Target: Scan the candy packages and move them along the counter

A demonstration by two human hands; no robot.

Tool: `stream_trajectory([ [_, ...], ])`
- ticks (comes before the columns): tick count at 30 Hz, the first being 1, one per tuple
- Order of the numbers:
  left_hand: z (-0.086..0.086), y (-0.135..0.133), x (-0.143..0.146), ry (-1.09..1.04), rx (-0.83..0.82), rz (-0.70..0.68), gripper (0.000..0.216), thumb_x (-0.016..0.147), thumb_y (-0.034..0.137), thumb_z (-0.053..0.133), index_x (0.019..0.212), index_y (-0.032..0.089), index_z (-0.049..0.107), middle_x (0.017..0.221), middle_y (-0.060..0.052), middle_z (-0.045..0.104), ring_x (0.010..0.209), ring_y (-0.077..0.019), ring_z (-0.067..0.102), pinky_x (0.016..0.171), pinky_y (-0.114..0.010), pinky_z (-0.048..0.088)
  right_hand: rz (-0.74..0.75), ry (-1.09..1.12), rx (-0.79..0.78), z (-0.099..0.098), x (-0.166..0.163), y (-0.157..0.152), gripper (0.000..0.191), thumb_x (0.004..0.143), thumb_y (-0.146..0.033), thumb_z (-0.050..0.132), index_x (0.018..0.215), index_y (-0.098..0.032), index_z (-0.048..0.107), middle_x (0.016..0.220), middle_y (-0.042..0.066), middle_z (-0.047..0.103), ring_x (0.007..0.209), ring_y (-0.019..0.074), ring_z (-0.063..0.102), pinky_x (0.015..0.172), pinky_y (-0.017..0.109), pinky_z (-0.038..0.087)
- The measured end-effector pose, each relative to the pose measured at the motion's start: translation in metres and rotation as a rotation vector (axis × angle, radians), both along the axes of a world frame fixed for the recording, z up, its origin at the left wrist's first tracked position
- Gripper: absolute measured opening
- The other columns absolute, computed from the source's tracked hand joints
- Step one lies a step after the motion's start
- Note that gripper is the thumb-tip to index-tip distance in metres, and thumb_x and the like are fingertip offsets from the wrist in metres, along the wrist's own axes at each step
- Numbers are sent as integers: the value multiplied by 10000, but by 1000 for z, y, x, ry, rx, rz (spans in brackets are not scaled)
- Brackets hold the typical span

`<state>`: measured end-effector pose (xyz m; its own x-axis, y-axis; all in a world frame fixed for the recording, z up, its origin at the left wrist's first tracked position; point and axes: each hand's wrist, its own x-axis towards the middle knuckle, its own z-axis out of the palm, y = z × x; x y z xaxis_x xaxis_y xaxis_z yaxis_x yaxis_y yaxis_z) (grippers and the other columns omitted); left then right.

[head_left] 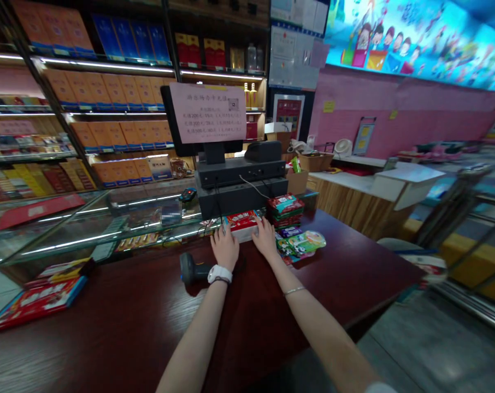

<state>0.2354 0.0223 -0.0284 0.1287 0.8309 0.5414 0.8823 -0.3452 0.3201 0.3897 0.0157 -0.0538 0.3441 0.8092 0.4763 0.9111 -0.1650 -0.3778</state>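
At the far side of the dark red counter, both hands reach to a red and white snack pack [243, 220] lying in front of the register. My left hand [225, 246], with a white watch at its wrist, grips the pack's left end. On the right end, my right hand [265, 240] has its fingers closed against the side. The pack's underside cannot be seen. A dark barcode scanner [193, 269] lies just left of my left wrist. Close to my right hand stand a stack of red-and-green packets [286, 210] and some loose green snack bags [300, 243].
A black register [243, 180] and a screen with a pink paper sign [208, 112] stand beyond the pack. Glass display cases [120, 218] run along the left. Red packs [38, 300] lie on the counter's left end. A stool [415, 256] stands at the right.
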Motion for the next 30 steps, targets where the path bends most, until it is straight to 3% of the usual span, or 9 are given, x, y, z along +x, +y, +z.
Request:
stream_trajectory([
  [10,-3,1,3,49,-93,-58,560,924,211,430,1484,186,444,1433,-99,588,1374,-298,475,1190,-507,322,30,56,-13,-3,-1,3,630,885,-224,478,1508,-217,389,1536,120,424,1433,258,351,1198,471,222],
  [15,-4,2,2,35,-76,-86,553,915,196,434,1467,153,454,1437,-119,580,1391,-277,460,1207,-488,298,23,91,23,-1,-5,2,629,864,-181,457,1490,-209,409,1545,119,416,1446,237,339,1225,496,148],
  [19,-1,1,3,-18,-40,-89,554,900,183,449,1452,147,467,1449,-122,568,1391,-277,459,1213,-488,287,10,123,63,2,-12,-2,638,861,-170,434,1497,-210,398,1545,112,412,1445,223,338,1224,492,158],
  [26,16,-13,-5,-118,0,-109,515,902,174,459,1414,157,509,1404,-108,607,1365,-255,489,1201,-453,308,13,256,250,13,-22,-19,536,905,-217,412,1431,-223,513,1437,119,528,1366,228,444,1200,492,214],
  [30,27,-24,-25,-178,116,-130,475,888,185,497,1358,179,563,1347,-102,649,1300,-250,547,1187,-456,323,64,316,461,14,-36,-22,422,942,-298,462,1334,-253,614,1297,117,624,1259,261,533,1156,538,275],
])
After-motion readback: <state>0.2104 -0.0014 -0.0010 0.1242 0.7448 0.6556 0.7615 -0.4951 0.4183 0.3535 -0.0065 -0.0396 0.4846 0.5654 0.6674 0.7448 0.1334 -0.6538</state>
